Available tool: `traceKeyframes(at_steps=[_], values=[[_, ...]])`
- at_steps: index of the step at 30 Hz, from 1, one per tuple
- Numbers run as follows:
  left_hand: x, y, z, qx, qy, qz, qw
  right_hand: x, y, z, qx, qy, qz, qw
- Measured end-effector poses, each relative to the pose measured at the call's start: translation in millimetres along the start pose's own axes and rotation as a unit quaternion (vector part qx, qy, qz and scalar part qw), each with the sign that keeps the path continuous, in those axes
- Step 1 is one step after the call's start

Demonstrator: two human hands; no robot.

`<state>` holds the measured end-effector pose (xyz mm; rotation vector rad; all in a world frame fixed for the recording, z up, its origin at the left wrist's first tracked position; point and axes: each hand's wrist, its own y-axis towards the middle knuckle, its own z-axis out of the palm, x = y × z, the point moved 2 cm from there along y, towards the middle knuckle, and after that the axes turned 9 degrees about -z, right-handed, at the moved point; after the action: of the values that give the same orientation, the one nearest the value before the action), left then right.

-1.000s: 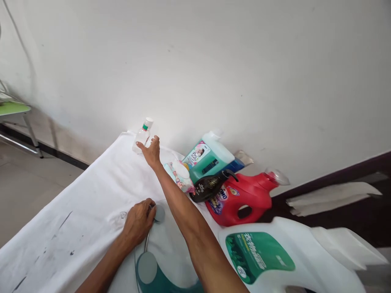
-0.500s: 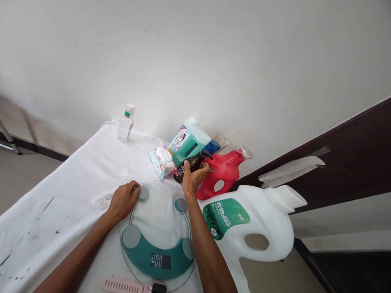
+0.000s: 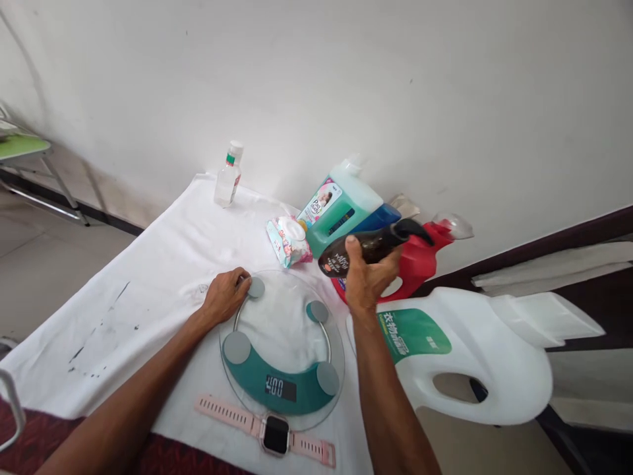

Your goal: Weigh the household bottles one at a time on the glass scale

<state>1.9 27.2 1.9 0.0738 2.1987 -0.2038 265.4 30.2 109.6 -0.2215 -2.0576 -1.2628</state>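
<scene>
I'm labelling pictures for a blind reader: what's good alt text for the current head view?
A right hand holds a dark pump bottle while the left hand touches a round glass scale on white cloth. A pink watch lies by the scale; a white jug and a red jug are on the right.

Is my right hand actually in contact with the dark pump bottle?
Touching. The head view shows the right hand wrapped around the dark pump bottle, thumb pressed across its near side.

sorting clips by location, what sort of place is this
Probably an ordinary indoor room, home or workplace unclear: a cloth-covered table beside a plain wall, holding a glass scale.
</scene>
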Motion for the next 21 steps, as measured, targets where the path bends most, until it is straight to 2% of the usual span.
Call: traceKeyframes(at_steps=[2, 3, 5, 9, 12, 17, 19, 21], values=[[0.4, 0.1, 0.2, -0.003, -0.001, 0.000, 1.000, 21.4, -6.2, -19.6, 0.055, 0.058, -0.030, 0.996], [0.7, 0.2, 0.1, -0.005, -0.003, -0.001, 1.000, 29.5, -12.2, -27.1, 0.087, 0.080, -0.023, 0.993], [0.9, -0.1, -0.1, -0.005, -0.005, -0.002, 1.000, 39.2, -29.9, -37.3, 0.139, 0.112, 0.023, 0.984], [-0.1, -1.2, -1.2, -0.002, -0.005, 0.005, 1.000, 43.3, -72.0, -42.7, 0.195, 0.135, 0.097, 0.967], [-0.6, -1.3, -1.3, -0.008, -0.002, 0.006, 1.000, 46.7, -89.5, -41.2, 0.213, 0.158, 0.106, 0.958], [-0.8, -1.0, -0.3, -0.010, -0.006, -0.002, 1.000, 50.8, -92.1, -40.1, 0.220, 0.172, 0.103, 0.955], [-1.2, -1.1, -0.3, -0.009, -0.008, -0.002, 1.000, 47.0, -92.1, -42.9, 0.222, 0.201, 0.078, 0.951], [-1.6, -1.3, -0.6, -0.012, -0.011, 0.003, 1.000, 37.4, -94.0, -50.6, 0.197, 0.239, 0.041, 0.950]])
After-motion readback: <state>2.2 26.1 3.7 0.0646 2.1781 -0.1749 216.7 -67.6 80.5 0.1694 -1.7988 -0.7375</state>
